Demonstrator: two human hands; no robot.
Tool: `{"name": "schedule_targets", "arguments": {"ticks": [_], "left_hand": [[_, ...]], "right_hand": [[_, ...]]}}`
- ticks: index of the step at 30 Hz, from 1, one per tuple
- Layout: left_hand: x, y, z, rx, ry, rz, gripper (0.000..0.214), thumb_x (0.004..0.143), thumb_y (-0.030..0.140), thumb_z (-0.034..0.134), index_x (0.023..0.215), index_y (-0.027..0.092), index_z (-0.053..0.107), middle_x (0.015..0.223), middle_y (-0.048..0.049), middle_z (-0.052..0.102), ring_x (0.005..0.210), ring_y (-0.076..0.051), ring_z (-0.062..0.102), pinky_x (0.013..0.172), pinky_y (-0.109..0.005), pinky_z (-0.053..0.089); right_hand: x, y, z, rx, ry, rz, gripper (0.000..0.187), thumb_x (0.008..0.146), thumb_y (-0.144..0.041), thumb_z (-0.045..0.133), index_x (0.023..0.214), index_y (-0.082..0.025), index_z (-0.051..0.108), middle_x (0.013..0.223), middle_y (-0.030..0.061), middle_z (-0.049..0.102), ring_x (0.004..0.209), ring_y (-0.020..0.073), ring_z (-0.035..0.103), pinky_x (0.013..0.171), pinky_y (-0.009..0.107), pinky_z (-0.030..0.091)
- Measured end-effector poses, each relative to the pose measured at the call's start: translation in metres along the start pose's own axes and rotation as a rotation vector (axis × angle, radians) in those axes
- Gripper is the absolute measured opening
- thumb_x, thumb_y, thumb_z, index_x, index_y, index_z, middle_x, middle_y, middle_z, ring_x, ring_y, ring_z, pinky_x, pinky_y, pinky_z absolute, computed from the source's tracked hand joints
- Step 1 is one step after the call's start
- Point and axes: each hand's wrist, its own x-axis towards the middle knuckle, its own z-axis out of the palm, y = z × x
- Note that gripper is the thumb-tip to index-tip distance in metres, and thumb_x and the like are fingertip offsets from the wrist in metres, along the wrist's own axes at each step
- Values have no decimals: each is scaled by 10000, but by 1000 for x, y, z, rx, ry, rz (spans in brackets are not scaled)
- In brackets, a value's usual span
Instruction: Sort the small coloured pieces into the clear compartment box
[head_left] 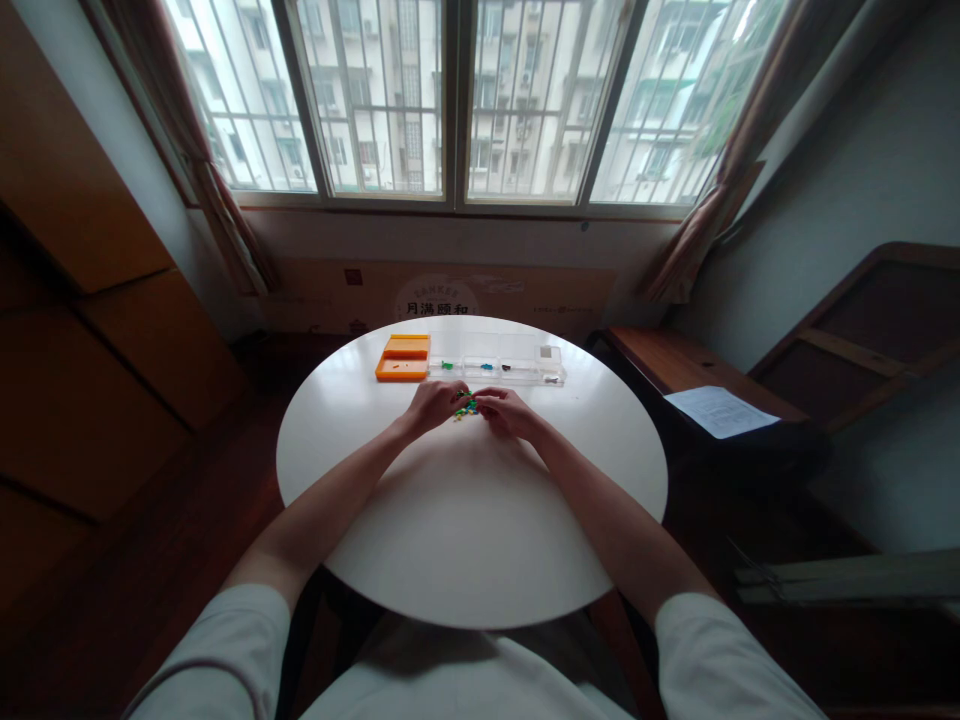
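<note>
A small heap of green, yellow and blue pieces (466,410) lies on the white round table (465,520); their exact kind is too small to tell. My left hand (437,403) reaches in from the left, its fingers curled together at the heap's edge. From the other side my right hand (508,408) meets it, fingertips pinched close above the pieces. What either hand holds is too small to make out. Just beyond them stands a row of clear compartments (517,374) with green, blue and dark bits inside. An orange box (403,346) with a few small orange bits adjoins its left end.
A brown bench (675,360) to the right of the table carries a white printed sheet (721,411). A large cardboard panel (540,290) leans below the barred window. Wooden cabinets (127,340) line the left side.
</note>
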Motion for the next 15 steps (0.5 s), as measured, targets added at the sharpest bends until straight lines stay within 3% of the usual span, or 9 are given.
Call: {"name": "schedule_targets", "arguments": {"ticks": [15], "left_hand": [[0,0,1,-10,-9,7,267,806,414,534,869,190,667,644,-9,650,543,-112,544,521,-200,297]], "right_hand": [[0,0,0,-3,7,8,271,574,-315,741,766,-137,672,599,10,593,565,92,481,535,243,325]]}}
